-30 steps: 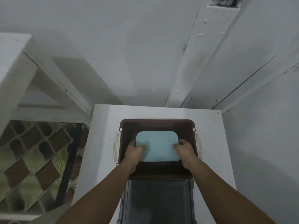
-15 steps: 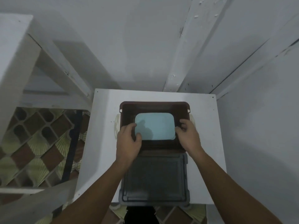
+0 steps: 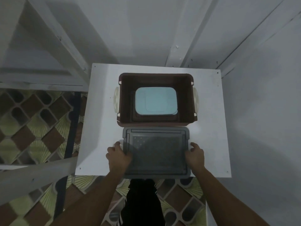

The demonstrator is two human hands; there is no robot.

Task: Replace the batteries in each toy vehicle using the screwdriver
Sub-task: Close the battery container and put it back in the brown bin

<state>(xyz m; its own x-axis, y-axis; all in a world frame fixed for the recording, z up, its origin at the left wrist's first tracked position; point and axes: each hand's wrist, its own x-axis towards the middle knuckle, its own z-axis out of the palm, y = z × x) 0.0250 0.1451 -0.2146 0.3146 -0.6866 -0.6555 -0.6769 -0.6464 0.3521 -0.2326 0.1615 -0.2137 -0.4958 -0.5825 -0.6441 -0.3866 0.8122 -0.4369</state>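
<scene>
My L hand [image 3: 119,154] grips the L edge of the grey lid [image 3: 156,150], thumb on top and fingers curled over the side; R hand [image 3: 195,154] grips the R edge the same way, nothing else held. Lid lies flat at near edge of white table [image 3: 101,111], far edge just beside the brown bin [image 3: 154,75]. Bin is open and upright w/ a pale blue box [image 3: 156,101] flat on its floor, approx. centred; box contents hidden.
</scene>
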